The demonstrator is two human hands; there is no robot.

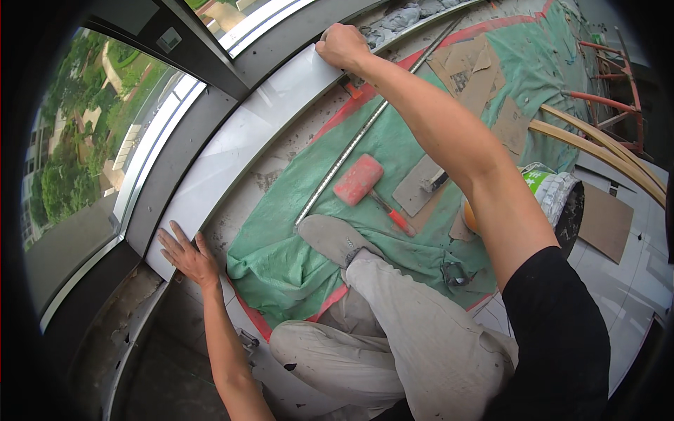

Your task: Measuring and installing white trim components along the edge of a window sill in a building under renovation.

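Observation:
A long glossy white slab (242,137) lies along the ledge beneath the window frame. My left hand (189,258) rests on its near end, palm down with the fingers spread. At the slab's far end my right hand (343,48) is closed around the corner, its fingertips partly hidden. Past that end, grey mortar (400,22) lies in lumps on the ledge. Down on the floor sheet are a red-headed mallet (359,180), a flat trowel (420,186) and a long metal straightedge (365,130). Neither hand touches these.
A green sheet (281,238) with red edging covers the floor, under my shoe (335,237). To the right stand a bucket (551,189), cardboard (604,221), curved wooden strips (597,144) and a red metal frame (607,102). Window glass (91,140) is at the left.

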